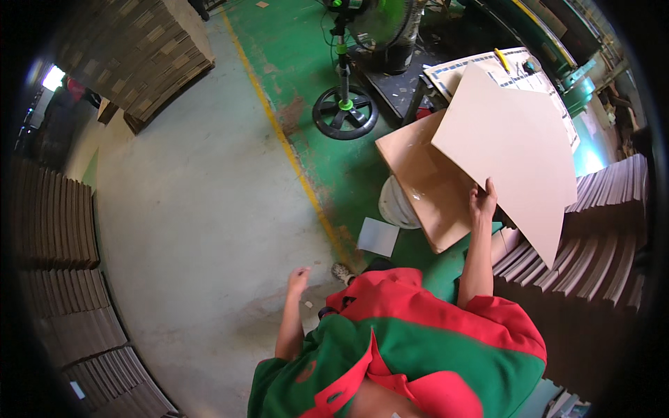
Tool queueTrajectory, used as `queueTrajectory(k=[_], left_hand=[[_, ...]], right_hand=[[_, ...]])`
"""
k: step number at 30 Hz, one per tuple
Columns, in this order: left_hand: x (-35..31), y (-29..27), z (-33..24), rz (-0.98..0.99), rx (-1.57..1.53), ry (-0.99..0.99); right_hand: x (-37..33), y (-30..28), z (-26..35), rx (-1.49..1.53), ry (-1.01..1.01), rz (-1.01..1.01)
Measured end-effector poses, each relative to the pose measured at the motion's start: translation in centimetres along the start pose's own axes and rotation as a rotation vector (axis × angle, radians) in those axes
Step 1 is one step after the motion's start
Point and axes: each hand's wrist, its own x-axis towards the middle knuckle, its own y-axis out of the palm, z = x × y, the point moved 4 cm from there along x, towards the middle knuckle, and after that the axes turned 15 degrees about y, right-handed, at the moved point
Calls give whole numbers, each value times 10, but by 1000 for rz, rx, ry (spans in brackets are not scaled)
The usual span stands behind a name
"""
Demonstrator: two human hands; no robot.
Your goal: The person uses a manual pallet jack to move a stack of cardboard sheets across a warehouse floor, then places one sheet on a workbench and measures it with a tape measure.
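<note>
The right hand (483, 200) is holding the big pale sheet (512, 146) at its near left edge. This sheet is on the right, partly above a brown open box (418, 164). I see the left hand (298, 280) empty, fingers loosely bent, over the floor (209, 209). Farther stands a fan (343, 104).

Smooth and matt, that big pale tan cardboard sheet (512, 143)! The brown shallow cardboard box (426, 174) catches small glossy glints. Soft matt cloth on the red-and-green shirt (446, 338). The green painted floor (275, 52) shows rough, scuffed patches, and here's the round black fan base (345, 115), looking like smooth plastic.
</note>
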Motion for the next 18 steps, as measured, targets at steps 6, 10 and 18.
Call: queueTrajectory(k=[6, 10, 18], left_hand=[[74, -185, -32, -266, -198, -93], [201, -236, -96, -70, -298, -40], [491, -417, -244, 31, -234, -201]], right_hand=[[32, 169, -104, 196, -202, 159], [91, 299, -162, 328, -310, 254], [224, 653, -186, 337, -612, 597]])
